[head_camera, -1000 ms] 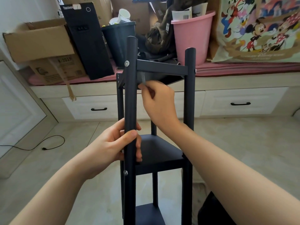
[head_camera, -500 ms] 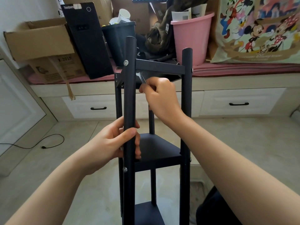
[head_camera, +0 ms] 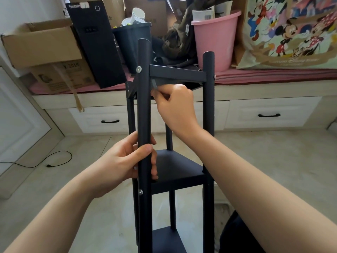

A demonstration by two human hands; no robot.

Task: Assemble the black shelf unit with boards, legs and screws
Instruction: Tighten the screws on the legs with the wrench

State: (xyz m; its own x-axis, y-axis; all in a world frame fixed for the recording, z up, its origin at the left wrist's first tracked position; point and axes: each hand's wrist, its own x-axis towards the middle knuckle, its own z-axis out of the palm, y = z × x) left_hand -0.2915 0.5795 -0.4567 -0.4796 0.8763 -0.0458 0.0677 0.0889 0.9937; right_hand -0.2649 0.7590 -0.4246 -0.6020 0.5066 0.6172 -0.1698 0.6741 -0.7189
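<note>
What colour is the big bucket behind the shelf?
Pink. The bucket shows clearly in the head view, standing on the bench behind the black shelf unit.

Tiled floor (head_camera: 273, 161) carries the upright black shelf unit (head_camera: 175, 172). Left of the unit, a black cable (head_camera: 54, 157) lies on the tiles. Behind the unit, a window bench (head_camera: 264, 77): cardboard box (head_camera: 42, 44) far left, black computer tower (head_camera: 96, 42), dark bin (head_camera: 131, 42), pink bucket (head_camera: 215, 39) right.
</note>
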